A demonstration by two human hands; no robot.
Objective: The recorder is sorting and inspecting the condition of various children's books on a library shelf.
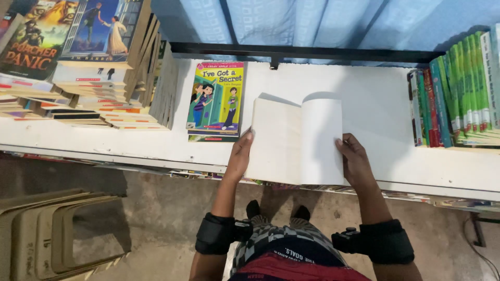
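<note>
An open book (294, 140) with pale blank-looking pages lies on the white shelf (375, 104) in front of me. My left hand (239, 156) grips its left edge with the thumb on the page. My right hand (354, 158) rests on its right side, fingers at a page that curls upward. Both forearms wear black bands near the elbows.
A colourful children's paperback (217, 99) lies flat left of the open book. Stacks of books (88, 67) fill the shelf's left end, and a row of green-spined books (463, 88) stands at the right. A blue curtain (323, 21) hangs behind. Stacked tan stools (57, 234) sit on the floor.
</note>
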